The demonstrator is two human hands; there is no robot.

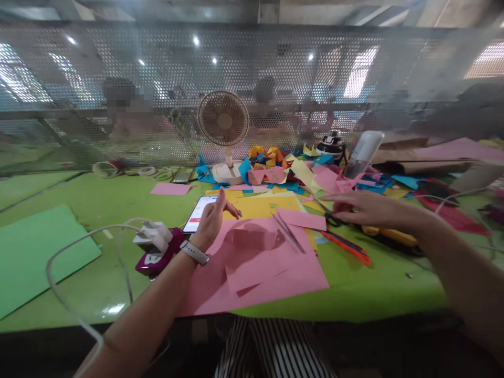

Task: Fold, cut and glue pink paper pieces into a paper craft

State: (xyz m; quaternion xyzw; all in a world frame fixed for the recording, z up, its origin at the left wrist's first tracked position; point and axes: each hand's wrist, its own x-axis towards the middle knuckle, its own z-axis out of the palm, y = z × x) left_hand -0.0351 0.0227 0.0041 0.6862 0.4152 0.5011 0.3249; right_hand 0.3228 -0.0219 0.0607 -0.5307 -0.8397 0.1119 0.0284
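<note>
At twelve o'clock from the person [275,349], a folded pink piece [255,240] lies on a pink sheet [299,283]. At eleven the left hand [214,223] sits loosely open beside a phone [196,210]; at one, near the scissors [334,219], I can't tell the right hand's [364,209] grip.

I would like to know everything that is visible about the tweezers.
The tweezers are slender, grey and metallic-looking; their two arms join at the end nearer the person. The tips stand slightly apart, pointing away and to the left. They lie slantwise on the large pink sheet, beside a small pink strip; whether they touch it is unclear. Neither the left hand nor the right hand touches them.
</note>
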